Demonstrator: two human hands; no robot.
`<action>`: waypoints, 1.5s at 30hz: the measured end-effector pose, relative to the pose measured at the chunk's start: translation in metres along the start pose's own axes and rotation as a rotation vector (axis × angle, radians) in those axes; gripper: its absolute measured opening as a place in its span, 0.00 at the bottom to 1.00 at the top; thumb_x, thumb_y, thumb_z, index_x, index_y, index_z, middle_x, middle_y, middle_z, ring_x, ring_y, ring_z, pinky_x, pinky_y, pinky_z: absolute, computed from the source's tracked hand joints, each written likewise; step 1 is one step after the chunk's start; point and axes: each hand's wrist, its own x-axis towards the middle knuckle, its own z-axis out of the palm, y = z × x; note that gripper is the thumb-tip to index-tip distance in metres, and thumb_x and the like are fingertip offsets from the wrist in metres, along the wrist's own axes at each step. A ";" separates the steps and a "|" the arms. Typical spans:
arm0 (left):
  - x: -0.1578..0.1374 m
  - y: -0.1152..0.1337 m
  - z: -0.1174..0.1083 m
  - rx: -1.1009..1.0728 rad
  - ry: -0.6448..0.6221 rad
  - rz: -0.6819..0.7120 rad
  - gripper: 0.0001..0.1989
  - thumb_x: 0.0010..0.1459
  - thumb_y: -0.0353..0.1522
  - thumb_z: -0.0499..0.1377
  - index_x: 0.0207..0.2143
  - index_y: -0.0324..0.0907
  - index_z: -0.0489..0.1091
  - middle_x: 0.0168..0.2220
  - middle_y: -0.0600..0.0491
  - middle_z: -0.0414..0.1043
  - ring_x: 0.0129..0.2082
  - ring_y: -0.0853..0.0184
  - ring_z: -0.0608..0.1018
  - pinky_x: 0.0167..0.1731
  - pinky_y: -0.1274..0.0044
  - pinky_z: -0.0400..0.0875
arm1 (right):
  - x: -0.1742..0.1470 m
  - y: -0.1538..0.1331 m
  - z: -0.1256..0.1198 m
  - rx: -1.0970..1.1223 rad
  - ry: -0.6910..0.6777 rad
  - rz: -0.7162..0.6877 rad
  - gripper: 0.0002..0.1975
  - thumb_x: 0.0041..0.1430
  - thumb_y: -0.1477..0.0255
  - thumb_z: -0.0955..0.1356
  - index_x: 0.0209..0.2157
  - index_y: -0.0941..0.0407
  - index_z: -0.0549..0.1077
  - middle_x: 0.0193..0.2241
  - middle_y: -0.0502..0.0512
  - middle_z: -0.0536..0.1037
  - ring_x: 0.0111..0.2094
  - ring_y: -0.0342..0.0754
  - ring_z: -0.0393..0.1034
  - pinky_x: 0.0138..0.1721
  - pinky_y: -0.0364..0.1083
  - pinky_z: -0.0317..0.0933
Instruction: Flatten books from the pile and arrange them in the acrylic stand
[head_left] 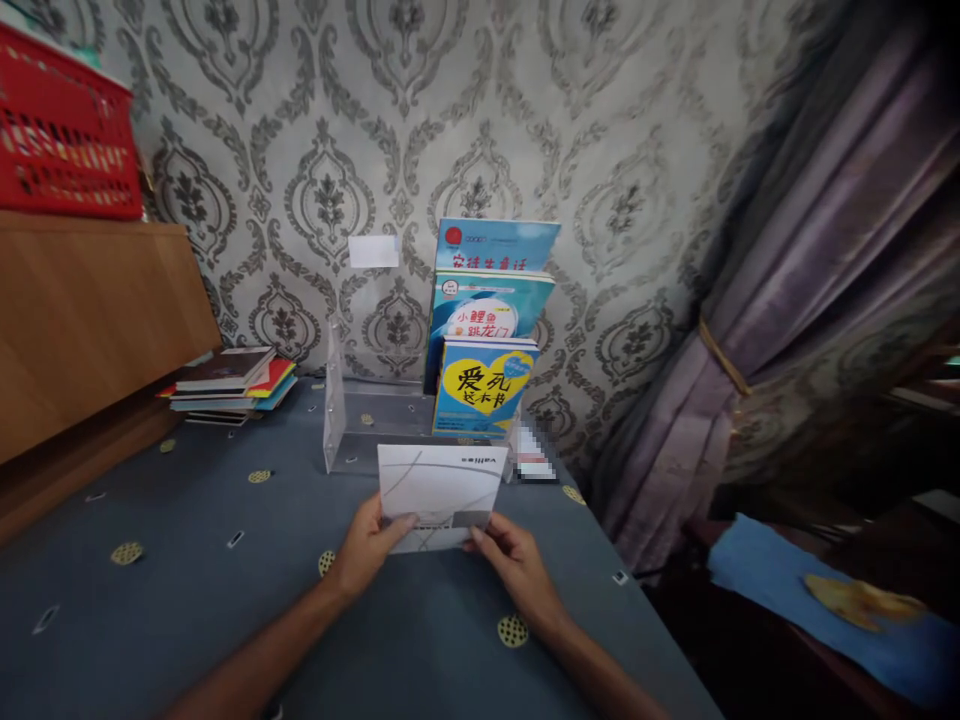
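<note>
White booklet is being held upright over the far middle of the blue table, just in front of the clear acrylic rack. Left hand is pinching its lower left corner, right hand its lower right (fingers closed on the cover). Three picture books are standing in the rack's right side. Book stack is lying at the far left edge.

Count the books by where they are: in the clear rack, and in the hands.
In the clear rack: 3, the top book, middle book and front book
In the left hand and right hand: 1, the white booklet
Total: 4
</note>
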 end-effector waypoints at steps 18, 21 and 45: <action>-0.008 -0.024 -0.002 0.082 0.024 -0.059 0.28 0.53 0.51 0.64 0.45 0.38 0.78 0.50 0.44 0.79 0.54 0.51 0.76 0.59 0.62 0.66 | -0.003 0.008 0.009 -0.079 0.038 0.024 0.26 0.56 0.46 0.68 0.37 0.56 0.76 0.27 0.54 0.77 0.27 0.49 0.70 0.32 0.47 0.68; -0.009 -0.027 -0.006 0.092 0.027 -0.063 0.26 0.53 0.48 0.64 0.47 0.38 0.78 0.49 0.44 0.79 0.54 0.50 0.76 0.58 0.62 0.67 | -0.005 0.006 0.008 -0.125 0.052 0.013 0.26 0.59 0.47 0.66 0.36 0.57 0.77 0.25 0.53 0.75 0.26 0.48 0.69 0.31 0.46 0.67; -0.011 -0.024 -0.015 0.070 0.016 -0.074 0.33 0.54 0.45 0.63 0.60 0.41 0.68 0.65 0.45 0.65 0.68 0.53 0.62 0.68 0.62 0.50 | 0.012 -0.079 -0.003 -0.275 0.411 -0.223 0.27 0.64 0.49 0.63 0.19 0.54 0.69 0.17 0.50 0.70 0.22 0.46 0.66 0.26 0.43 0.61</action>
